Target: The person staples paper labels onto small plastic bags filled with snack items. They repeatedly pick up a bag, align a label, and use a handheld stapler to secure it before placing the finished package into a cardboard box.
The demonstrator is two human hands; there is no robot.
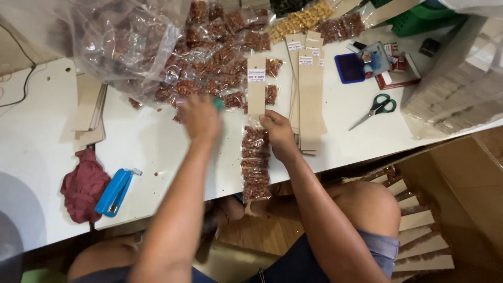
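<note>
**White table, snack packing: items near to far**

Strip of small snack packets [255, 162]: hangs over the table's near edge, its top pinched under the right hand [277, 133], fingers pressed together. Cardboard strip [256, 86]: at 12 o'clock of it. Left hand [200, 116]: blurred, grips something green; finger state cannot be told. Blue stapler [115, 191]: 8 o'clock. Scissors [374, 109]: 2 o'clock. Packet pile [220, 63]: far.
</note>
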